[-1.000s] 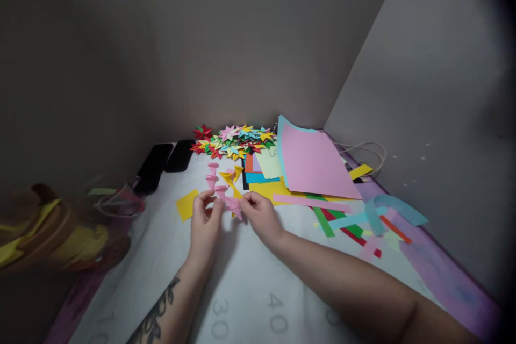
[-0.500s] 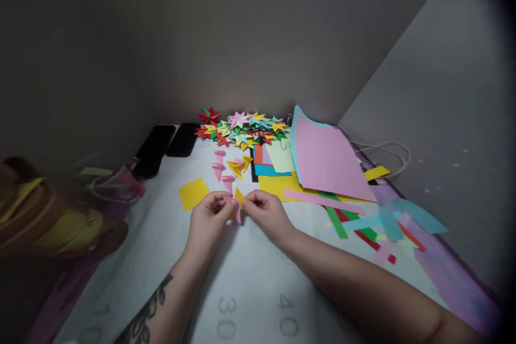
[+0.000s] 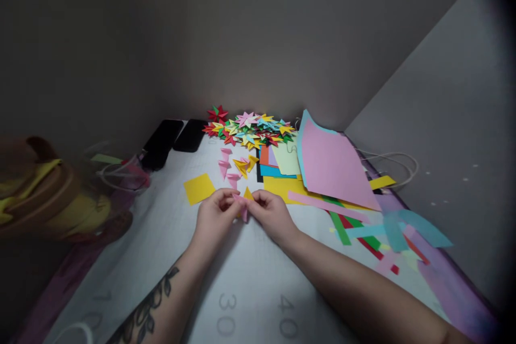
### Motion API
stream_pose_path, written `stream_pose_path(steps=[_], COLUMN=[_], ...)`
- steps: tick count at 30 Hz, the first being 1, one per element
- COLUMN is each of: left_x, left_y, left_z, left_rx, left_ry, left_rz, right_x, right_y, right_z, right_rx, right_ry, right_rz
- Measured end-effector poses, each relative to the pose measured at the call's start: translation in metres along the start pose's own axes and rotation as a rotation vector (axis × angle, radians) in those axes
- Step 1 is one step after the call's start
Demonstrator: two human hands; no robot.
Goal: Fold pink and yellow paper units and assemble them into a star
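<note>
Between my fingertips is a small piece of folded paper [image 3: 244, 201], pink with a yellow point sticking up. My left hand [image 3: 220, 213] pinches its left side, and my right hand [image 3: 273, 213] pinches it from the right. The fingers hide part of the folds. Just beyond lie several loose pink folded pieces [image 3: 224, 167] and yellow-and-pink folded pieces [image 3: 244, 165]. A flat yellow paper square [image 3: 199, 189] rests beside my left hand.
Colourful folded paper stars [image 3: 250, 129] are heaped at the back by the wall. Two black phones [image 3: 191, 136] lie at back left. Right are pink sheets [image 3: 336, 161], paper strips [image 3: 358, 231] and a white cable [image 3: 411, 164]. A blurred brown-and-yellow object [image 3: 52, 199] stands left.
The view has shifted slightly, so most things appear a little further right. My right fingertips have closed in on the folded paper and now touch its upper middle.
</note>
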State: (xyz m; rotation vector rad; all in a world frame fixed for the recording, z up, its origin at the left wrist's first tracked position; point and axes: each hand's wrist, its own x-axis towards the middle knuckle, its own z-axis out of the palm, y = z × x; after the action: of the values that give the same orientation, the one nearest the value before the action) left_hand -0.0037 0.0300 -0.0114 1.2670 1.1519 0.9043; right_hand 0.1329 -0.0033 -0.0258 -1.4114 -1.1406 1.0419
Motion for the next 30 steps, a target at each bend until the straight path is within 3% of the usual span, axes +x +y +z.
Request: stream_pose_path(steps=[4, 17, 22, 30], left_x=[0.001, 0.0, -0.002, -0.002], left_y=[0.002, -0.002, -0.003, -0.002], left_z=[-0.003, 0.002, 0.008, 0.006], left_rx=[0.057, -0.014, -0.12, -0.041], left_ry=[0.046, 0.059, -0.019, -0.052], left_rz=[0.057, 0.032, 0.048, 0.058], right_x=[-0.001, -0.001, 0.0, 0.001], right_y=[-0.001, 0.0, 0.003, 0.002], right_z=[-0.001, 0.0, 0.0, -0.001], right_rx=[-0.013, 0.056, 0.097, 0.118], right_ry=[0.01, 0.013, 0.025, 0.003], right_rz=[0.015, 0.029, 0.007, 0.018])
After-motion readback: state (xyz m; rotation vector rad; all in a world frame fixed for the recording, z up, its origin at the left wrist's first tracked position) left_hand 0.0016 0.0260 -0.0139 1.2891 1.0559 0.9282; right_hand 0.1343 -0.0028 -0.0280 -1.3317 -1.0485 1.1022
